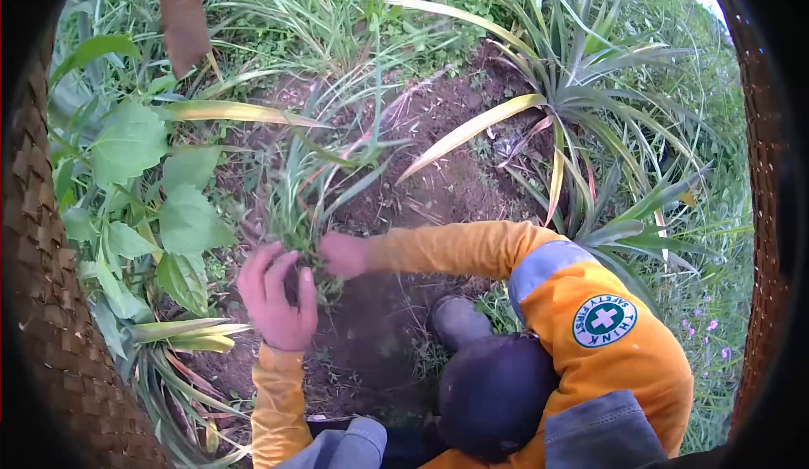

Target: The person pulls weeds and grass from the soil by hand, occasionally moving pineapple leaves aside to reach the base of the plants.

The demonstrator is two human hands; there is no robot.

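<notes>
A tuft of grass (291, 216) with long narrow blades stands over brown soil in the middle. My right hand (344, 256) is closed at the right side of its base; the fingers are smeared by motion and partly hidden in the blades. My left hand (278, 300) is at the tuft's lower left, palm side turned toward it, with bent fingers spread apart and nothing visible in them. Both arms wear orange sleeves, and a round safety badge (604, 321) is on the right one.
A large pineapple-like plant (581, 90) with yellowing lower leaves grows at right, another (181, 385) at lower left. A broad-leaved plant (135, 157) rises close on the left. Bare soil (455, 174) lies between. My dark-clad knee (497, 393) is near. A woven brim (59, 326) borders the view.
</notes>
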